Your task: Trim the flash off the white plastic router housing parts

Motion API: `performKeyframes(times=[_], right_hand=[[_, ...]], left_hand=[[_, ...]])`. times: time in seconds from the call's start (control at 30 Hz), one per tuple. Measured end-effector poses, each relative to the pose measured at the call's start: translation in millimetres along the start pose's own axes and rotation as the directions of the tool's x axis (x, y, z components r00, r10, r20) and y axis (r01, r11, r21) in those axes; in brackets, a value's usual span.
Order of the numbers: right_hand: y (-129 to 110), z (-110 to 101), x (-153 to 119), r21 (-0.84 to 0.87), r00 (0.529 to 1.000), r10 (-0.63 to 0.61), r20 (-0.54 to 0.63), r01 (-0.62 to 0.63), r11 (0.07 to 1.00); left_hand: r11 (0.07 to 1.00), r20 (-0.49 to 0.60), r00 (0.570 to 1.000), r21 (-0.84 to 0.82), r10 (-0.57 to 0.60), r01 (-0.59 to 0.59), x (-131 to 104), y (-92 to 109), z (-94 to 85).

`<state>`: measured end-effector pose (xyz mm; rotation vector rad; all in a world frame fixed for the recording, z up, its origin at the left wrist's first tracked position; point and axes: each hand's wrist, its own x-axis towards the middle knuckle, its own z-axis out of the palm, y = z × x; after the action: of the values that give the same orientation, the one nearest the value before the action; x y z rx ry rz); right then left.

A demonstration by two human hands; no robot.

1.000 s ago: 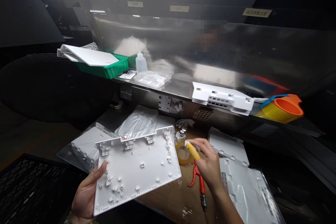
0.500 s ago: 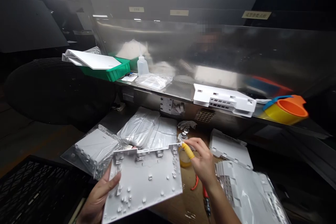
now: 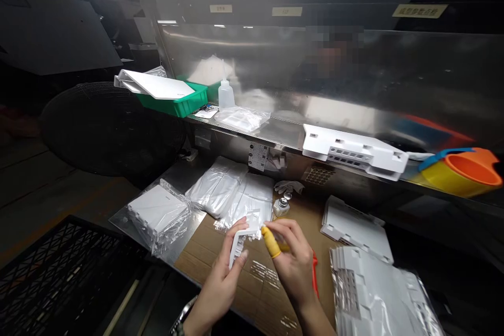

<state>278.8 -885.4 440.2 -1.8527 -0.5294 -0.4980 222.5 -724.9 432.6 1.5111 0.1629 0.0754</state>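
A white plastic panel (image 3: 237, 244), now seen nearly edge-on, is gripped by my left hand (image 3: 220, 278) between thumb and fingers. My right hand (image 3: 291, 257), with a yellow cover on one digit, pinches at the panel's right end; anything between its fingertips is too small to make out. Just beyond the fingers stands a small glass jar (image 3: 281, 207) with a metal top. Red-handled tools (image 3: 315, 273) lie partly hidden by my right hand on the brown cardboard (image 3: 205, 244).
Clear plastic bags (image 3: 220, 186) lie behind my hands, a bagged panel stack (image 3: 157, 210) at left, more stacks (image 3: 366, 283) at right. The shelf holds a green bin (image 3: 189, 102), a bottle (image 3: 226, 95), a white panel (image 3: 350, 149) and tape rolls (image 3: 460, 170).
The panel has turned from face-on to nearly edge-on. My left hand has moved right and up with it, close to my right hand. The camera view has shifted a little.
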Motion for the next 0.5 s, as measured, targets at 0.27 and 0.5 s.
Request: performKeyframes(times=[0.27, 0.5], right_hand=[[20.9, 9.2, -6.2, 0.061, 0.994, 0.104, 0.045, -0.106, 0.992], [151.6, -22.4, -27.8, -0.233, 0.909, 0.387, -0.152, -0.414, 0.88]], left_hand=[[1.0, 0.016, 1.0, -0.015, -0.026, 0.027, 3.3, -1.8, 0.0], [0.776, -0.016, 0.877, -0.474, -0.481, 0.417, 8.2, -1.9, -32.0]])
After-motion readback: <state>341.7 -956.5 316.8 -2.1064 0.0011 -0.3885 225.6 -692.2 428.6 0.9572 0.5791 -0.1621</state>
